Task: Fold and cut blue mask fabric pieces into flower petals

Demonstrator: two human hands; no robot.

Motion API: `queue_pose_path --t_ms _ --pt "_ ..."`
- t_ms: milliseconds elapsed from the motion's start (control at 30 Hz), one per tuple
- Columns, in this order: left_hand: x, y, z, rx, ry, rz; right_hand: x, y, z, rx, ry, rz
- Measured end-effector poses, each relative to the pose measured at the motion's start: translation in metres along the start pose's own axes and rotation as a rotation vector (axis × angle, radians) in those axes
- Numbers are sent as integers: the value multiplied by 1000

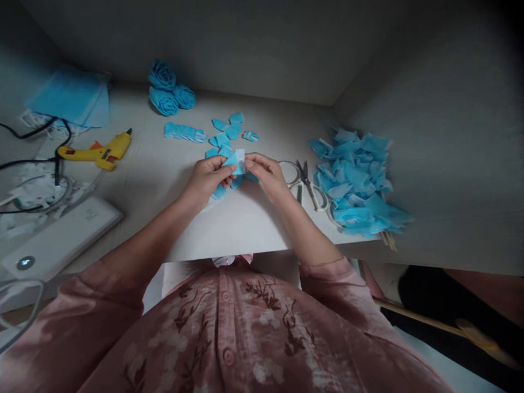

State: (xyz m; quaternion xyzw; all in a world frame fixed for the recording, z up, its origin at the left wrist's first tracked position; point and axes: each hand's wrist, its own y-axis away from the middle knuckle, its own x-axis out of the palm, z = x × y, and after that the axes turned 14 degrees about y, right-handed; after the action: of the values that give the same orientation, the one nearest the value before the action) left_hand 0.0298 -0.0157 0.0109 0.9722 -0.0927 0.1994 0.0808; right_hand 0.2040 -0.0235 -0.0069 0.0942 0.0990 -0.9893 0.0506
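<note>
Between my two hands is a small blue piece of fabric (236, 161) with a whitish folded corner. My left hand (208, 176) pinches its left side between thumb and fingers. At its right edge, the thumb and forefinger of my right hand (265, 170) close on it. Cut blue petal pieces (227, 128) lie scattered just beyond and under my hands. A neat row of stacked blue pieces (185, 132) rests to their left. White-handled scissors (310, 188) lie by my right wrist, blades partly open.
Blue fabric flowers (164, 87) sit at the back. A yellow glue gun (108, 150), blue sheets (71, 98), cables and a white power bank (61, 234) occupy the left. A heap of blue scraps (356, 180) lies near the right wall, with thin sticks (388, 240) under it.
</note>
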Motion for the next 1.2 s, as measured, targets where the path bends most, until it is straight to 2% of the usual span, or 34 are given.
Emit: queue_pose_path --t_ms 233,400,467,667,833,1100,1200 --pt "0 2 2 -26 -70 66 -1 -4 -16 -51 98 -53" --pt "-1 3 2 -18 -83 93 0 -1 -8 -129 229 -99" --pt "-1 3 2 -12 -73 103 -2 1 -4 -191 311 -117" --pt "0 4 -1 -30 -27 98 -9 2 -1 -494 572 -144" --pt "-2 2 1 -28 39 105 -12 1 -3 -578 704 -137" --pt "-2 2 2 -50 52 117 -12 0 -10 -747 724 -195" --pt "-2 1 1 -60 46 130 -12 -1 -13 -753 758 -219"
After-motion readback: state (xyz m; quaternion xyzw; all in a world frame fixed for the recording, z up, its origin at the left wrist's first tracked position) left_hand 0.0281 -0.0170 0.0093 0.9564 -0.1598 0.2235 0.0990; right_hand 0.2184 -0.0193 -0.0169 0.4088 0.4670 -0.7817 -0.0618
